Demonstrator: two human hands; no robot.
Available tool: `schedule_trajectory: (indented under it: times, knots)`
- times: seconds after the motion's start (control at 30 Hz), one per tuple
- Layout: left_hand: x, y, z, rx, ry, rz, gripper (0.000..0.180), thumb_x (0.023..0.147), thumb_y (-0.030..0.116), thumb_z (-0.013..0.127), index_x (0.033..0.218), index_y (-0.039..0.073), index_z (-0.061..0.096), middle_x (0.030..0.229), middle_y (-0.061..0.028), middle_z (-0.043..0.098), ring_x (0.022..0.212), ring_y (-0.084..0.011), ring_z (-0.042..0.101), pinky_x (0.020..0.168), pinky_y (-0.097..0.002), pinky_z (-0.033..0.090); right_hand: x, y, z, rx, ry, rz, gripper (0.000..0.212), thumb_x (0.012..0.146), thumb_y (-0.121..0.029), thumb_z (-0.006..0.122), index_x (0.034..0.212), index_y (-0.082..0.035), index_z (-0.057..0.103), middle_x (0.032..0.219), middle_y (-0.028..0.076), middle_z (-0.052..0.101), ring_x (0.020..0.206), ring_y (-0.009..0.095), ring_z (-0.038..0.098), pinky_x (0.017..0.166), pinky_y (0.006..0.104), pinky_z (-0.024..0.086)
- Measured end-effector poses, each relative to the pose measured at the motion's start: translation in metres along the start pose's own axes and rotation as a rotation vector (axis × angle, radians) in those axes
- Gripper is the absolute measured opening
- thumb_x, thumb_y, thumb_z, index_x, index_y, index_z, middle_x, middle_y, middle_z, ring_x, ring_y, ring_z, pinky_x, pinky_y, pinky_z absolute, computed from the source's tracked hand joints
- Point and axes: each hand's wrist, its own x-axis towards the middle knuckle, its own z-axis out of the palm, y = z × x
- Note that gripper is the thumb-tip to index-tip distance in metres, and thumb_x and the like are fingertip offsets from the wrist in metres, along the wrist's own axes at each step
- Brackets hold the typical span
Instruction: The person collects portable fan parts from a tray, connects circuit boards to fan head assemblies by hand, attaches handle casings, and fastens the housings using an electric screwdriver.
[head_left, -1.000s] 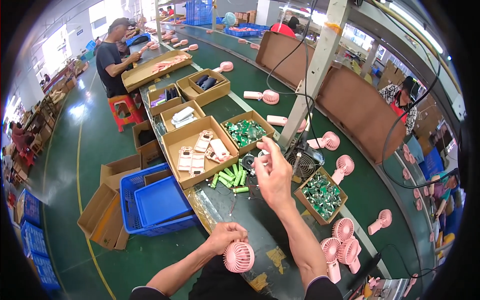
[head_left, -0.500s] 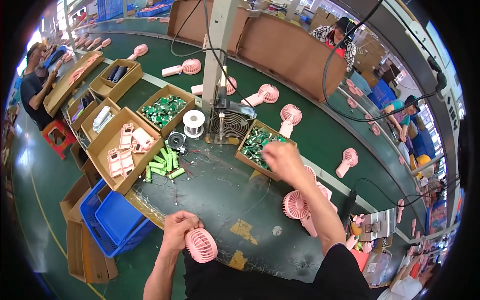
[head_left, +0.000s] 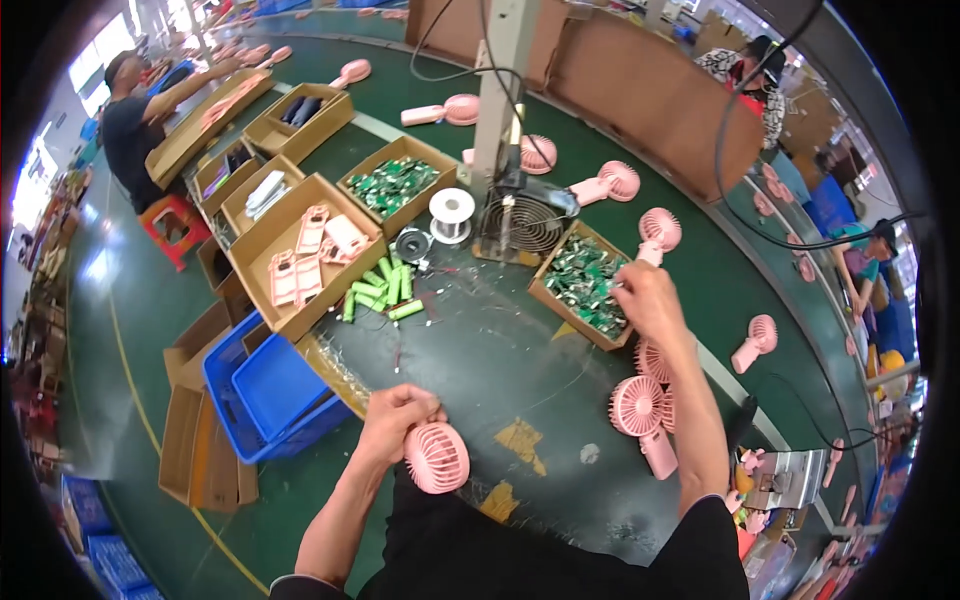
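Fan head (head_left: pixel 437 458), pink and cage-like, is clamped in my left hand (head_left: pixel 402 412) by thumb and fingers at its upper edge, above the near side of the dark surface (head_left: pixel 470 360); any handle is hidden from view. My right hand (head_left: pixel 650 300) is at the right side of a cardboard box (head_left: pixel 572 322) of green circuit boards (head_left: pixel 582 278), its fingers bent and drawn together near the rim; whether a board is pinched between the fingertips I cannot tell. Several pink fans (head_left: pixel 637 405) lie beside my right forearm, partly covered by it. Left of centre, green cylindrical cells (head_left: pixel 394 284) with thin wires lie loose beside a carton (head_left: pixel 308 318) of pink casing parts (head_left: pixel 297 280). Beyond them are a black round part (head_left: pixel 411 244), a white spool (head_left: pixel 452 208) and a dark grille (head_left: pixel 522 222), with a second box (head_left: pixel 415 212) of boards (head_left: pixel 392 184) behind. Left of the surface, a blue crate (head_left: pixel 226 400) holds a blue tray (head_left: pixel 280 380).
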Motion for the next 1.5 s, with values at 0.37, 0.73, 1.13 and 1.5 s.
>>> schedule_trajectory:
  times: [0.37,0.73,1.13,1.5]
  knots:
    - [-0.007,0.007,0.002,-0.010,-0.017,0.037,0.008,0.087,0.002,0.061,0.084,-0.006,0.064,0.080,-0.0143,0.067,0.079,-0.0204,0.068,0.068,-0.0308,0.056,-0.022,-0.087,-0.016,0.824,-0.164,0.257,0.010,0.087,-0.011,0.060,0.080,-0.004,0.061,0.068,0.004,0.063,0.055,0.005,0.050,0.050,0.0226,0.037]
    - [-0.019,0.013,0.041,-0.235,-0.163,0.025,0.011,0.088,0.001,0.060,0.089,-0.010,0.065,0.121,-0.0252,0.056,0.091,-0.0252,0.067,0.074,-0.0363,0.060,-0.086,-0.125,0.065,2.016,-0.698,0.466,0.015,0.094,-0.014,0.059,0.099,-0.001,0.052,0.085,0.011,0.061,0.068,0.016,0.060,0.045,0.0201,0.030]
    - [-0.017,0.001,0.055,-0.312,-0.096,-0.081,0.008,0.088,-0.001,0.060,0.088,-0.007,0.065,0.117,-0.0245,0.059,0.097,-0.0290,0.066,0.074,-0.0401,0.061,-0.105,-0.115,0.078,2.049,-0.614,0.468,0.019,0.092,-0.009,0.060,0.104,0.002,0.050,0.099,0.013,0.060,0.075,0.016,0.062,0.050,0.0219,0.042]
    - [-0.033,-0.024,0.048,-0.294,-0.047,-0.175,0.015,0.087,-0.001,0.060,0.098,-0.010,0.063,0.097,-0.0216,0.067,0.085,-0.0241,0.069,0.076,-0.0339,0.058,-0.128,-0.127,0.069,1.642,-0.522,0.389,0.015,0.086,0.007,0.059,0.100,0.003,0.058,0.101,0.010,0.060,0.071,0.011,0.059,0.057,0.0222,0.046]
